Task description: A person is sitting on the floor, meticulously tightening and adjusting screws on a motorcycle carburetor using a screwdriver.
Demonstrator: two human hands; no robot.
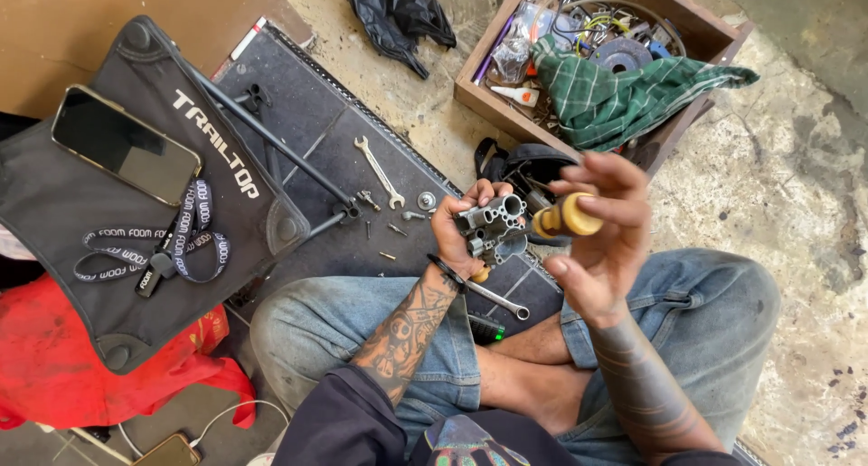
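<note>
Plainly grey, hole-riddled metal block [491,226] clamped in left hand [459,235], yellow-handled tool [565,218] in right hand's [601,235] grip.

You're sat on a rough, stained concrete floor [796,159], daylight bright at far right. A dark ribbed mat [316,131] runs diag. across the middle. Far right sits a wooden box [488,100] w/ a green checked cloth [624,95] over it. Far left there's a brown board [117,23]; near left, red fabric [54,367].
</note>
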